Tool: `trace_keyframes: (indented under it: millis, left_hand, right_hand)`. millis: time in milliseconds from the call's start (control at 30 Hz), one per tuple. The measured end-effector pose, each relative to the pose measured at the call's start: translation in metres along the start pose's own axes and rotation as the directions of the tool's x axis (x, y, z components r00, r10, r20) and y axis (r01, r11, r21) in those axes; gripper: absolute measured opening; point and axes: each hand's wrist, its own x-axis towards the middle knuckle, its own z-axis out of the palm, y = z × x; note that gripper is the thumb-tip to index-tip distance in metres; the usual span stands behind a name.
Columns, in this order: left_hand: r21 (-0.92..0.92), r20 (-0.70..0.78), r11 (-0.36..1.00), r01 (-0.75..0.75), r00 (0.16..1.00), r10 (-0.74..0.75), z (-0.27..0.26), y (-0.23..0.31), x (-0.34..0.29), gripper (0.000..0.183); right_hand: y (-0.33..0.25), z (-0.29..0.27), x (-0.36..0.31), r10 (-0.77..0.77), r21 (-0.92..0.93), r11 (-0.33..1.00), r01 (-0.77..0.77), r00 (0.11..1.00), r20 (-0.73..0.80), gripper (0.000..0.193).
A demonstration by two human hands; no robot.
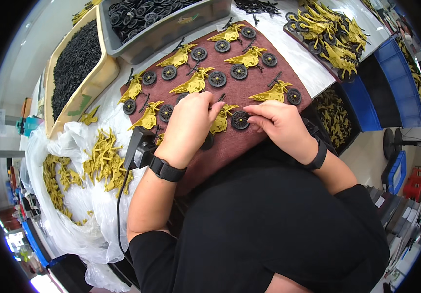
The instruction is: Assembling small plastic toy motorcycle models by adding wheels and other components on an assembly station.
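My left hand (190, 122) is closed over the maroon mat (269, 58), thumb beside a yellow toy motorcycle body (218, 125); what its fingers hold, if anything, is hidden. Close to its right, my right hand (283, 128) pinches thumb and forefinger together at the edge of a black spoked wheel (240, 120). Anything between those fingertips is too small to make out. Around both hands lie several more yellow bodies, such as one by the right hand (273, 92), each with black wheels (217, 79) and thin black pieces (275, 79).
Beyond the mat stand a grey bin (171, 30) of black wheels and a cream bin (104, 73) of small black parts. Loose yellow parts (104, 158) lie on clear plastic at left. A tray of assembled yellow pieces (330, 36) sits far right, near blue crates (400, 73).
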Motion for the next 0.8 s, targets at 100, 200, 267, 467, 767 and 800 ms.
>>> trace_keyframes:
  millis: [100, 200, 267, 467, 767, 800]
  left_hand:
    - [0.078, 0.007, 0.997, -0.005, 1.0, 0.004, 0.0, -0.005, -0.001, 0.02]
    - [0.1, 0.067, 0.994, -0.032, 0.997, 0.025, -0.006, -0.013, -0.004, 0.017]
    - [0.08, 0.076, 0.996, -0.031, 0.997, 0.025, -0.008, -0.014, -0.007, 0.016]
    - [0.077, 0.125, 0.995, -0.055, 0.991, 0.045, 0.0, -0.018, -0.01, 0.015]
    - [0.078, 0.072, 0.992, -0.098, 0.993, 0.093, 0.008, -0.027, -0.012, 0.016]
    - [0.092, 0.056, 0.989, -0.117, 0.992, 0.112, 0.01, -0.028, -0.013, 0.016]
  right_hand:
    - [-0.001, 0.001, -0.002, -0.001, 0.025, 1.0, 0.0, 1.0, 0.028, 0.017]
    - [-0.002, 0.003, 0.003, -0.118, -0.087, 0.989, 0.121, 0.992, 0.044, 0.013]
    - [-0.006, 0.009, 0.004, -0.159, -0.144, 0.976, 0.166, 0.986, 0.058, 0.011]
    - [-0.016, 0.028, 0.003, -0.187, -0.267, 0.939, 0.216, 0.974, 0.129, 0.01]
    - [-0.021, 0.044, 0.003, -0.037, -0.393, 0.914, 0.097, 0.987, 0.158, 0.011]
    - [-0.02, 0.046, 0.003, -0.074, -0.409, 0.903, 0.13, 0.986, 0.15, 0.012]
